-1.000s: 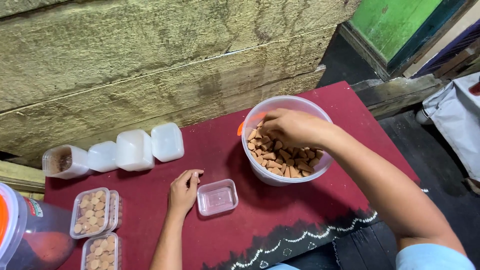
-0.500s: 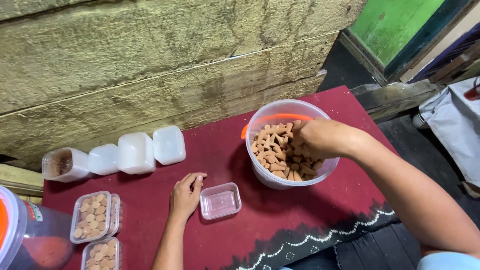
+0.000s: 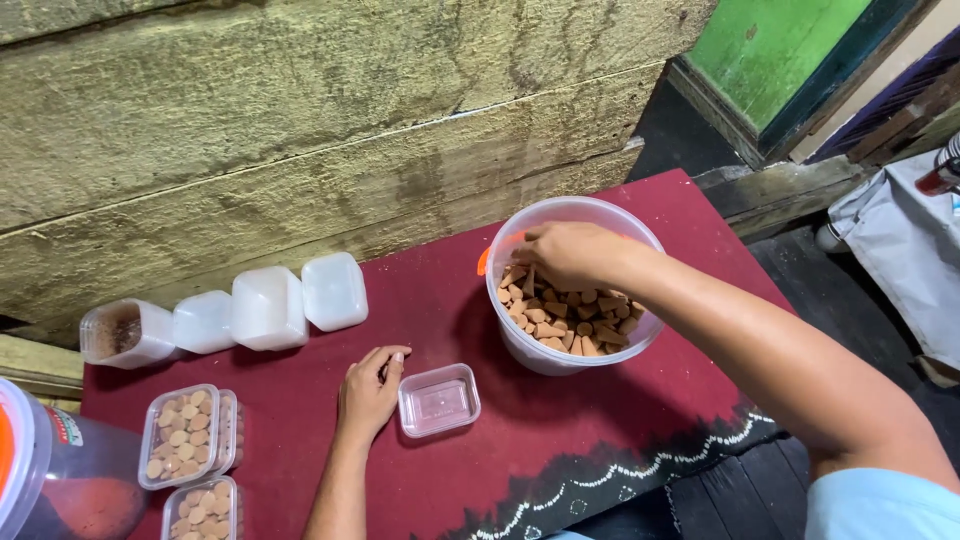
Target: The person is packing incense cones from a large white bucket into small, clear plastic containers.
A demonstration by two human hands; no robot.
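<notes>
The right hand (image 3: pixel 570 252) reaches into the bucket (image 3: pixel 575 285), which stands on the red cloth (image 3: pixel 440 300) of the counter. The fingers curl downward among the brown cones (image 3: pixel 565 325) that fill its lower half; whether a cone is already pinched cannot be told, since the fingertips are hidden behind the hand.

The left hand (image 3: pixel 368 395) rests flat on the cloth, fingers loosely bent and holding nothing, its fingertips just beside the tray (image 3: pixel 438 400). The tray is small, clear and empty, and lies between the left hand and the bucket.

Procedure for a clean pick, as a judgement:
- Take cones from the top layer only; digging deeper risks crushing tips.
- Grip lightly across the body, not the point.
- Keep the left hand against the tray so it does not slide on the cloth.

Other items: four white tubs (image 3: pixel 265 305) stand in a row along the wall (image 3: pixel 300 120); the leftmost shows brown contents. Two filled trays (image 3: pixel 185 435) lie at the left edge, near a large jar (image 3: pixel 55 480).
</notes>
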